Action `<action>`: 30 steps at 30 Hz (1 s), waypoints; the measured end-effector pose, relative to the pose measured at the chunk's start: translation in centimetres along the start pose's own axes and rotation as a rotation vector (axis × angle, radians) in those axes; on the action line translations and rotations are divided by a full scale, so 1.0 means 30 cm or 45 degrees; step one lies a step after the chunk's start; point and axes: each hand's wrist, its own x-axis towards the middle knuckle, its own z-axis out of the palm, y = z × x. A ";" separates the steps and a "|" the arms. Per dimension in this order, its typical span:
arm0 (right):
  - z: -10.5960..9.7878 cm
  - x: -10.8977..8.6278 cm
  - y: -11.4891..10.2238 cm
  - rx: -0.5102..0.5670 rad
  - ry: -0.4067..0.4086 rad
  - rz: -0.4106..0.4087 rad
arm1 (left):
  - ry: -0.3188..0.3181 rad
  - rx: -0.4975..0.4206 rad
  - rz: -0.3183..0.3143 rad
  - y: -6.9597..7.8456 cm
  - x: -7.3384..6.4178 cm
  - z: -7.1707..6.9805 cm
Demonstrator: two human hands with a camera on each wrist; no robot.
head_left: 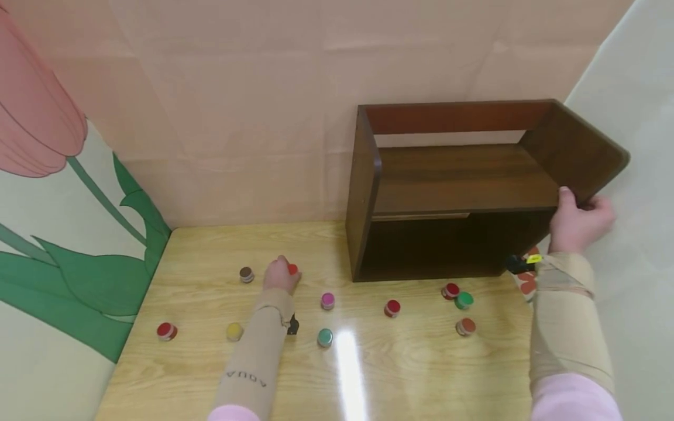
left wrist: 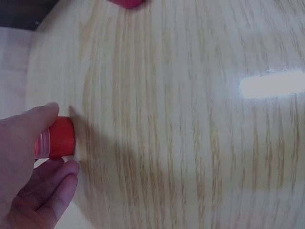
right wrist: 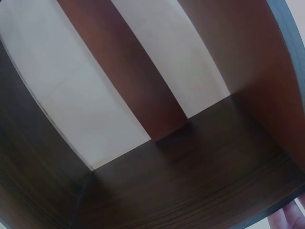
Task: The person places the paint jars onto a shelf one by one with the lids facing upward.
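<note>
My left hand [head_left: 279, 276] is low over the left part of the table, pinching a small red-lidded jar [head_left: 292, 269]. In the left wrist view, the thumb and fingers lie on either side of this jar [left wrist: 62, 137]; I cannot tell whether it touches the table. At the right, my right hand [head_left: 579, 225] grips the front edge of the side panel of a dark brown wooden shelf [head_left: 463, 175]. Only some fingertips [right wrist: 288, 217] of that hand show in the right wrist view, beside the panel's edge.
Several small lidded jars stand about the wooden table [head_left: 411, 368]: brown [head_left: 246, 274], yellow [head_left: 234, 331], pink [head_left: 327, 301], teal [head_left: 325, 337], dark red [head_left: 392, 308] and green [head_left: 464, 300] among them. A peach cloth [head_left: 237, 117] hangs behind.
</note>
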 end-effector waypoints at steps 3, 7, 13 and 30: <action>-0.003 -0.002 -0.006 0.017 -0.002 0.011 | 0.024 0.008 0.012 0.008 -0.004 0.000; -0.004 -0.006 -0.009 0.005 0.002 -0.002 | 0.058 0.012 0.023 0.015 -0.011 0.007; -0.003 -0.022 -0.010 0.008 0.003 -0.008 | 0.013 0.063 0.049 0.028 -0.013 0.003; 0.008 -0.034 -0.039 0.051 0.012 0.042 | -0.035 0.010 -0.021 0.005 -0.033 0.004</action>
